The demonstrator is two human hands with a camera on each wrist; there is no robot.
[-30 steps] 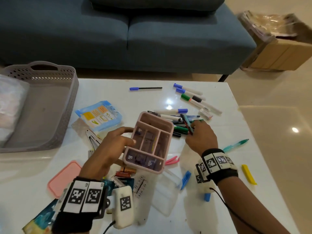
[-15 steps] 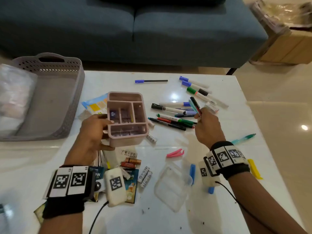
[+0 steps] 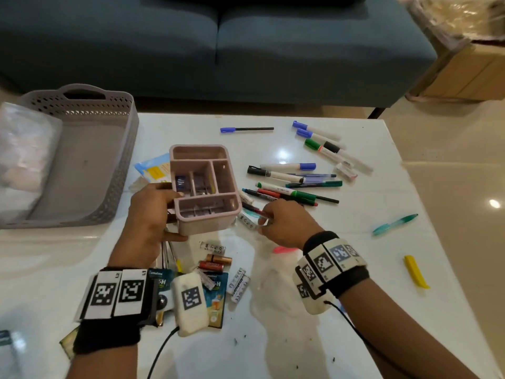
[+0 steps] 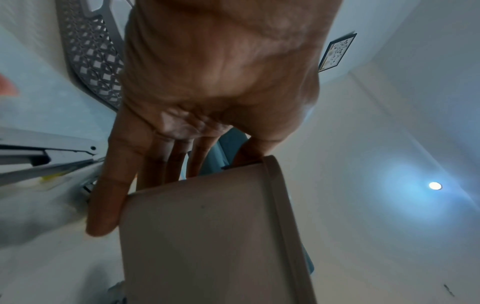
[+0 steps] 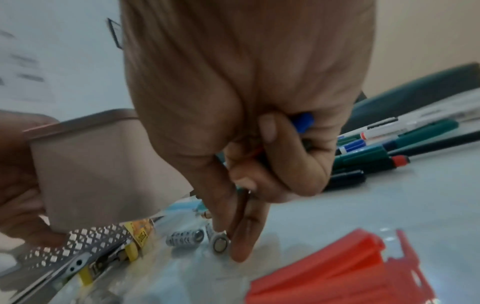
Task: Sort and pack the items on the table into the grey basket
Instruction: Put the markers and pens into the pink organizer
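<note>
My left hand (image 3: pixel 164 214) grips a pink divided organiser (image 3: pixel 203 187) by its left side and holds it tilted above the table; its underside fills the left wrist view (image 4: pixel 207 236). Small items lie in its compartments. My right hand (image 3: pixel 266 221) is just right of the organiser, with a few pens (image 5: pixel 302 122) clamped in its curled fingers. Its fingertips (image 5: pixel 241 246) touch a white battery (image 5: pixel 221 243) on the table. The grey basket (image 3: pixel 120 170) stands at the far left with a plastic bag (image 3: pixel 24 149) inside.
Markers and pens (image 3: pixel 295 184) lie scattered right of the organiser. Batteries (image 3: pixel 216 262) and sachets sit near my left wrist. A teal pen (image 3: pixel 395 224), a yellow clip (image 3: pixel 415 272) and a pink clip (image 3: pixel 284 249) lie to the right. A blue sofa (image 3: pixel 218 50) stands behind the table.
My left hand picked the organiser up off the table and holds it raised. My right hand left the pen pile with pens in its grip and came down to the batteries beside the organiser.
</note>
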